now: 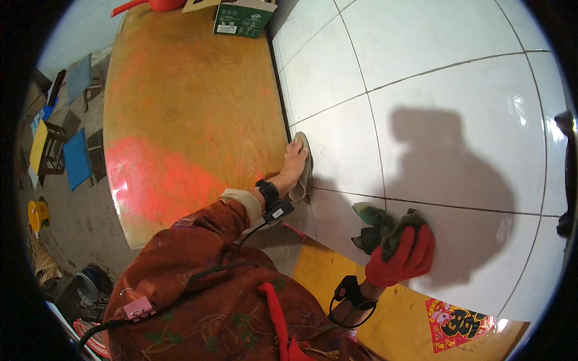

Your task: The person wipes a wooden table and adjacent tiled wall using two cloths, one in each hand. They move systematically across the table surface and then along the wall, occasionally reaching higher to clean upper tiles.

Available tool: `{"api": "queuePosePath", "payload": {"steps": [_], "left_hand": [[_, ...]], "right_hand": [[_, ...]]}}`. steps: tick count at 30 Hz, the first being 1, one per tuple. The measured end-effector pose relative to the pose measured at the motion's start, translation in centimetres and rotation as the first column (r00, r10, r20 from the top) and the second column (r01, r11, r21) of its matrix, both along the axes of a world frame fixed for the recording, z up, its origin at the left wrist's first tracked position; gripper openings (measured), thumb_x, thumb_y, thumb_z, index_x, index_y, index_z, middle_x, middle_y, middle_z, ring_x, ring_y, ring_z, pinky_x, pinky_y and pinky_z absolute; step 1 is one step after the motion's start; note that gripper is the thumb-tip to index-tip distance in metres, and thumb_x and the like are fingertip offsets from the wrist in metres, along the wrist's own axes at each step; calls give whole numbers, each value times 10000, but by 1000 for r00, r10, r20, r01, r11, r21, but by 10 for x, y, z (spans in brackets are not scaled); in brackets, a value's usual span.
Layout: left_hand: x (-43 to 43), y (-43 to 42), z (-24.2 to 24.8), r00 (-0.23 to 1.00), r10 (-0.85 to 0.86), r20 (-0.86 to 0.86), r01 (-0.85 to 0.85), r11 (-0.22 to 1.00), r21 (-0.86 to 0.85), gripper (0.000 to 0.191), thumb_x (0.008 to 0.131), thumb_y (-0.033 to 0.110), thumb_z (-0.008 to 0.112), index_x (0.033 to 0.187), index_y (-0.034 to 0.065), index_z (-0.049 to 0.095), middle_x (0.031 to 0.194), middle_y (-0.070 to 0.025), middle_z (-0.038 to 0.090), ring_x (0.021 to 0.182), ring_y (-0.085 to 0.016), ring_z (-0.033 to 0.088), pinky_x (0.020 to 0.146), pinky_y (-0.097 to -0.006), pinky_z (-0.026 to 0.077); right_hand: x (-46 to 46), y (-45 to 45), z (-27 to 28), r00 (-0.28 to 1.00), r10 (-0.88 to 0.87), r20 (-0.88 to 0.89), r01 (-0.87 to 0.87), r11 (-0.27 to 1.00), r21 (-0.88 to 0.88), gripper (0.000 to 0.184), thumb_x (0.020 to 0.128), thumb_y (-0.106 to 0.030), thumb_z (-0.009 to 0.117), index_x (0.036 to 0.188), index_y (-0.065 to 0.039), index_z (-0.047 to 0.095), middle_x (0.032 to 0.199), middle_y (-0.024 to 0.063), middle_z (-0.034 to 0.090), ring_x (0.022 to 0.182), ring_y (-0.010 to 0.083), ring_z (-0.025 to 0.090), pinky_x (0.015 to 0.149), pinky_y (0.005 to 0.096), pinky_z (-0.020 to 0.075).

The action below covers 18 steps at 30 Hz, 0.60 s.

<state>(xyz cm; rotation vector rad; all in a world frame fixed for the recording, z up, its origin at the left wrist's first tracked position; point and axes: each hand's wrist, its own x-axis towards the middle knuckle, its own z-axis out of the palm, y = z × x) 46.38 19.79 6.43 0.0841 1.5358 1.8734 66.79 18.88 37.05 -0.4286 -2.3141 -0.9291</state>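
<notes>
My right hand (402, 261) wears a red glove and grips a crumpled dark green cloth (379, 221). That cloth lies against the white tiled surface (334, 153), where my shadow falls. My left hand (294, 158) is bare. Its fingers rest over a flat greyish item (307, 173), perhaps a folded cloth, beside the tiles and the edge of the wooden table (194, 90). The hand hides part of this item, so I cannot tell how firmly it is held. Each wrist carries a black strapped device, the left one (267, 193) with a cable.
A green cardboard box (244, 19) and a red plastic object (165, 3) stand at the table's far end. Blue-topped stools (77, 159), a yellow bucket (38, 215) and a dark bucket (90, 284) are on the floor at left. A red printed paper (456, 322) lies at lower right.
</notes>
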Motion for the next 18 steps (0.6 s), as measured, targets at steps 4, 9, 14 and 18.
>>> {"api": "queuePosePath", "payload": {"steps": [4,9,14,18], "left_hand": [[49,-14,30,971,-202,-128,195,979,-64,639,1070,272,511,1617,49,268,1649,-229,254,1487,-398,291,1231,-456,246],[68,-4,37,963,-110,-246,89,992,-93,673,1022,225,520,1631,104,258,1663,-279,172,1499,-473,224,1222,-546,214],[-2,7,-10,997,-12,77,9,999,38,680,1013,191,539,1626,106,258,1640,-217,245,1480,-432,272,1225,-481,273],[14,-7,2,993,-117,-30,118,992,40,655,1004,176,569,1599,79,312,1585,-244,297,1456,-442,316,1214,-455,299]], "right_hand": [[-2,4,-1,999,48,5,-48,999,11,356,901,-102,634,1255,-68,651,1380,138,625,1179,407,606,986,546,456],[2,11,-5,998,57,31,-58,998,7,384,971,-329,546,1277,-108,618,1372,170,620,1152,444,595,933,578,459],[6,7,-3,995,57,81,-52,997,-53,415,997,-366,497,1315,-120,601,1407,160,599,1173,429,586,943,569,454],[5,3,-3,994,56,93,-51,997,-56,443,1020,-398,449,1343,-129,588,1431,141,587,1195,413,584,959,556,446]]}}
